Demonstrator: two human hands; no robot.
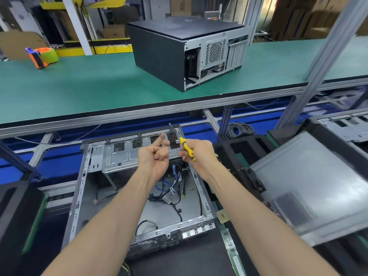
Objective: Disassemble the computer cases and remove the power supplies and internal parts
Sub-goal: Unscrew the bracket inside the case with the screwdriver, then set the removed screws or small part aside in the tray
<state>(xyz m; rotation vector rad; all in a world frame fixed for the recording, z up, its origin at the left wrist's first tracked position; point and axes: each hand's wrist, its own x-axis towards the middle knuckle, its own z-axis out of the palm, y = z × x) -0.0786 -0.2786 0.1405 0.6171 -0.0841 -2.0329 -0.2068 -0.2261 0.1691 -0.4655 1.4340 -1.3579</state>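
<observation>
An opened computer case [83,176] lies flat below me, its side panel off, with loose black and blue cables [171,192] on its floor and a metal drive cage [119,156] at its far end. Both hands hover above that far end. My right hand [199,154] grips a yellow-handled screwdriver [187,149], whose tip points up and away. My left hand [157,156] is palm up, fingers partly curled, index finger stretched out, holding nothing I can see. A second, closed black case [159,54] stands on the green bench above.
The green bench [79,86] runs across the upper view, with an orange and green tape dispenser [42,56] at its left. A grey side panel [310,188] leans at the right. Black cases sit at the left [18,216] and right edges. A coiled cable [240,129] lies behind.
</observation>
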